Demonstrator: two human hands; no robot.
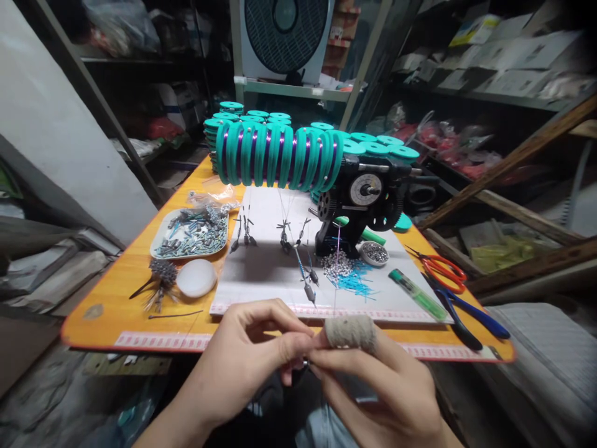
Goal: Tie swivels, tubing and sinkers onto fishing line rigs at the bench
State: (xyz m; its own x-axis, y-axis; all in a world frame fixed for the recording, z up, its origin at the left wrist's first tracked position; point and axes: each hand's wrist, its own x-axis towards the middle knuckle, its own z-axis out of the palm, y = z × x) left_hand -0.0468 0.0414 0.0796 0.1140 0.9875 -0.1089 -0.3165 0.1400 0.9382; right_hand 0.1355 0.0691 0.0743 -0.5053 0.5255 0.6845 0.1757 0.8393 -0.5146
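Note:
My left hand (261, 354) and my right hand (387, 379) meet in front of the table edge, both closed in a pinch with fingertips touching. A tiny shiny bit shows between them, too small to name. Grey cloth tape (349, 331) wraps one finger of my right hand. Beyond my hands, dark fishing sinkers (309, 292) hang on thin lines from a row of teal spools (280, 155) wound with purple line. The spools sit on a black winding machine (368, 193) with a dial. Below it lie small silvery beads (338, 264) and thin blue tubes (357, 281).
At left are a white tray (189, 252) of small metal parts, a white round lid (196, 278) and a dark spiky bundle (162, 277). Orange-handled scissors (443, 272), blue-handled pliers (476, 314) and a green knife (417, 295) lie right. Behind stands a fan (285, 34).

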